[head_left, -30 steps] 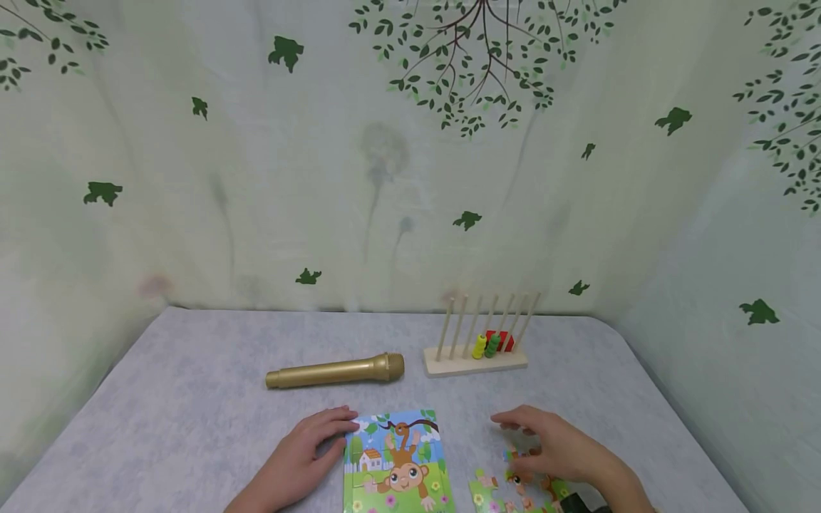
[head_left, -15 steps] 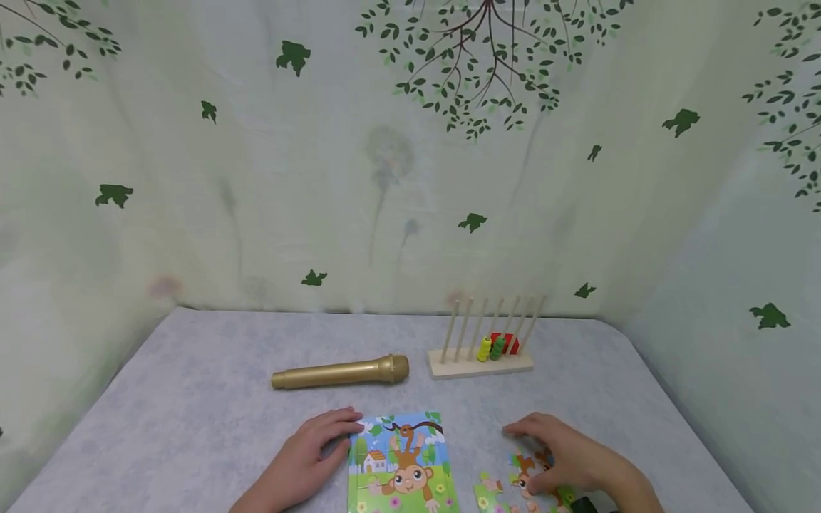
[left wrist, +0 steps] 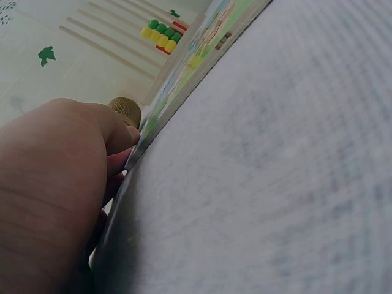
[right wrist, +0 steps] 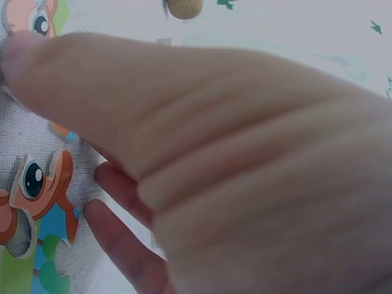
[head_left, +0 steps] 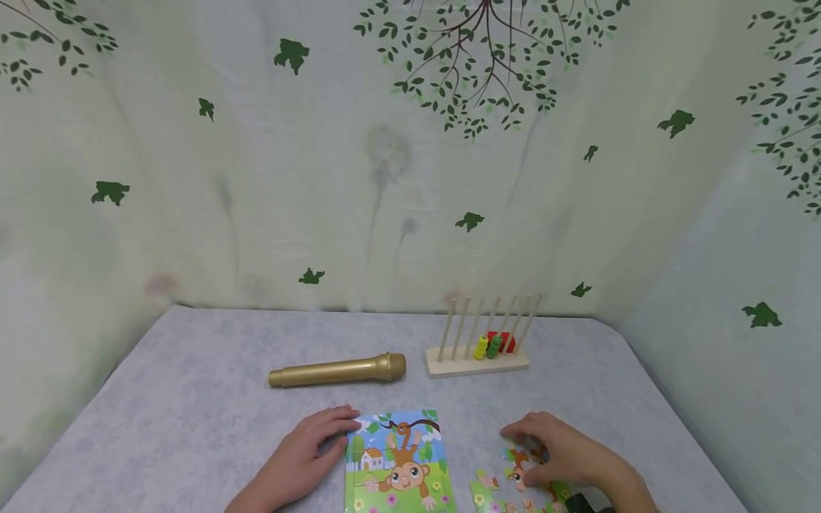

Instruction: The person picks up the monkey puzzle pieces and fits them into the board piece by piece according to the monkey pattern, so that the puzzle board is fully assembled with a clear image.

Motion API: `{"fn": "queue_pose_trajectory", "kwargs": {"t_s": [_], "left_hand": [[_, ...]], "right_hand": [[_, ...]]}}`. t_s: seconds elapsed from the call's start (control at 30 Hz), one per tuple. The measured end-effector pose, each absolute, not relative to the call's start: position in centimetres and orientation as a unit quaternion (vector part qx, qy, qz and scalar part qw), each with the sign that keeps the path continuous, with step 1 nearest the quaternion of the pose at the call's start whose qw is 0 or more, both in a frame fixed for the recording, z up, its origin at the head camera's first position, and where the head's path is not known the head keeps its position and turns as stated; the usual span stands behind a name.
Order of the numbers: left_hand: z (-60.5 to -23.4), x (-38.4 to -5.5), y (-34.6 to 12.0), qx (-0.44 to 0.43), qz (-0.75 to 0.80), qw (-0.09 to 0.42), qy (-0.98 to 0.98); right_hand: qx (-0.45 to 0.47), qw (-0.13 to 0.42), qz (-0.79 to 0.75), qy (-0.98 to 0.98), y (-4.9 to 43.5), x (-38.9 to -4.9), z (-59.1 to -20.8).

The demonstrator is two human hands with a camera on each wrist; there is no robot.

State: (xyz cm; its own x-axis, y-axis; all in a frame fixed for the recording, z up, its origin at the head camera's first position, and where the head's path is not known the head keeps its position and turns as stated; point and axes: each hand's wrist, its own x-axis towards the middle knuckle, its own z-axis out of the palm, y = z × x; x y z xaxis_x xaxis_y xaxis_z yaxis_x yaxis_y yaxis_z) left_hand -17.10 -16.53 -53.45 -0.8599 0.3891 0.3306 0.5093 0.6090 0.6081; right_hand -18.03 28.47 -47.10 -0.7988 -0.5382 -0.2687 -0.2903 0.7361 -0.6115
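My left hand (head_left: 304, 452) rests by the left edge of a picture puzzle (head_left: 398, 463) showing a hanging monkey. Its fingertips lie at the upper left corner and its thumb is at the side; in the left wrist view, the thumb meets the puzzle board's thick edge (left wrist: 174, 104). To the right, my right hand (head_left: 571, 456) arches over several loose jigsaw pieces (head_left: 487, 491), thumb and fingers well apart. Its thumb tip presses on a piece with a printed eye (right wrist: 40, 23). Another eye piece (right wrist: 37, 184) lies below the thumb in the right wrist view. The palm hides some pieces.
Behind the puzzle lies a gold toy microphone (head_left: 336, 370). A wooden peg rack (head_left: 477, 365) with yellow, green and red beads stands at the back right. The grey cloth-covered table (head_left: 192, 399) meets a leaf-printed curtain (head_left: 256, 178).
My right hand has shifted slightly down and right over the loose pieces, its thumb lowering onto one of them. The left hand stays at the puzzle board's edge.
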Motion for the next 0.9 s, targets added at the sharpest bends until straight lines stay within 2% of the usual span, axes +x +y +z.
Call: {"fn": "queue_pose_trajectory", "kwargs": {"t_s": [0.63, 0.9], "left_hand": [[-53.72, -16.97, -16.61, -0.231, -0.363, 0.067, -0.9], [-53.64, -17.15, -16.45, -0.256, -0.362, 0.098, -0.891]], "right_hand": [[-0.243, 0.177, -0.27, 0.915, 28.23, -18.12, -47.44], [-0.242, 0.159, -0.252, 0.923, 28.22, -18.2, -47.48]]}}
